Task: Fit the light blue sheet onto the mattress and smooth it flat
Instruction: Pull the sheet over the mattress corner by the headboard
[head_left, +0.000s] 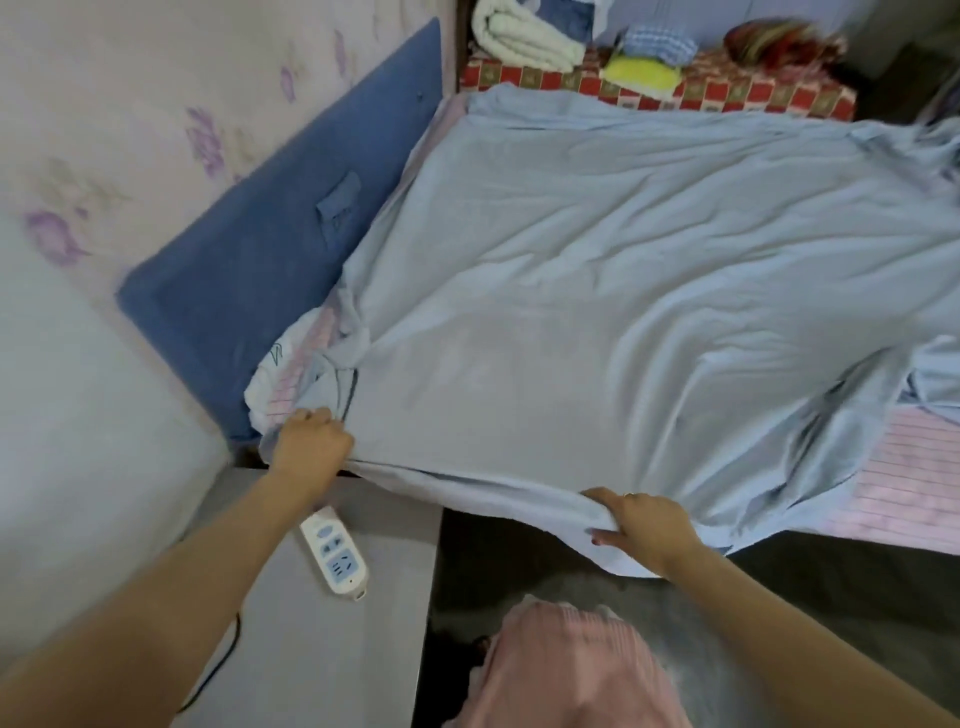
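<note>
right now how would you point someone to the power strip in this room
Start at the light blue sheet spread over the bed, then drop to the grey bedside surface beside its near-left corner. The white and blue plastic power strip lies there, just below the left hand gripping the sheet's corner. It is the only hard, corded thing among the fabrics.

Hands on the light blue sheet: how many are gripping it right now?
2. The left hand grips the light blue sheet at the near corner by the headboard; the right hand grips its near edge.
</note>
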